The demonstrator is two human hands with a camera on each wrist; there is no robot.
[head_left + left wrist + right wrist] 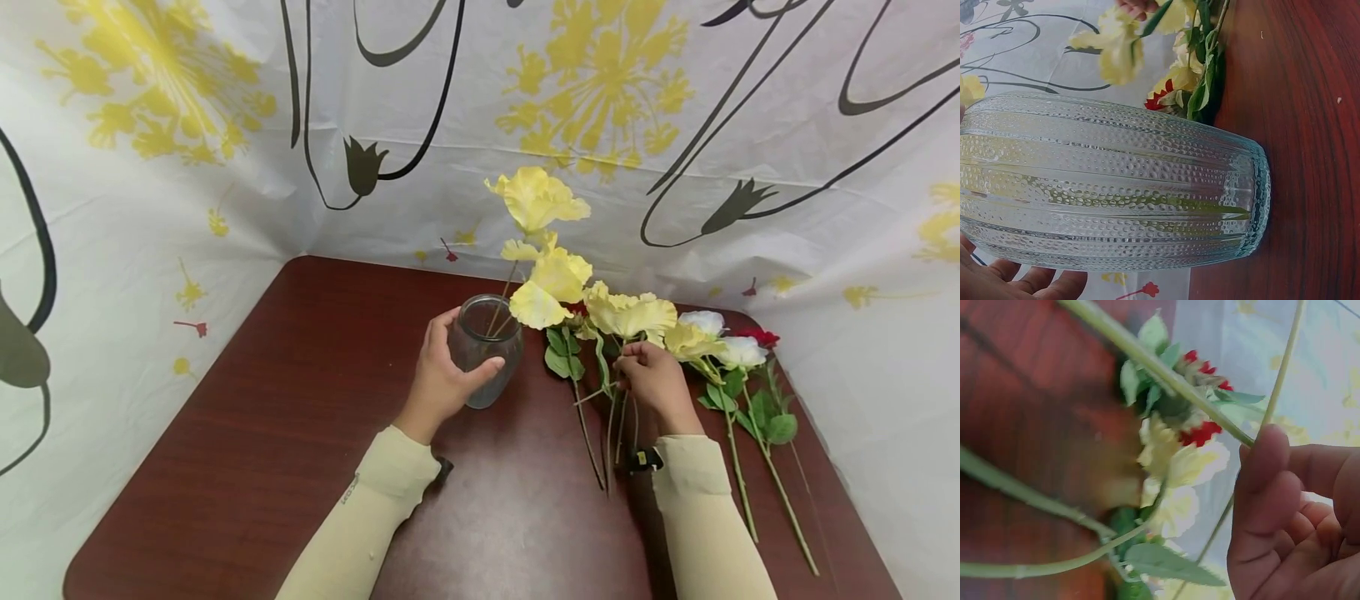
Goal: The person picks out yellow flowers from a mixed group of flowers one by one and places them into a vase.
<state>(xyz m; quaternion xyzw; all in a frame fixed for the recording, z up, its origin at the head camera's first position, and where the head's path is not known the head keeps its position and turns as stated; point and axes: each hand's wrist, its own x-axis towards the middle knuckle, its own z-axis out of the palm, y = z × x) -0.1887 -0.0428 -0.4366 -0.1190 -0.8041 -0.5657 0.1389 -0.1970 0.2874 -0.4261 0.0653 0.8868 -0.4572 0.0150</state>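
I can read no word, brand or number for certain. A short row of small dark characters runs along my left sleeve, near its cuff and over the part of the tabletop toward the near edge, too small and slanted to make out. By the cuff of my right sleeve, a black device bears a tiny yellow patch; whether that carries print, I cannot tell.

upright ribbed glass vase, two yellow flowers inside; green stem between right fingers
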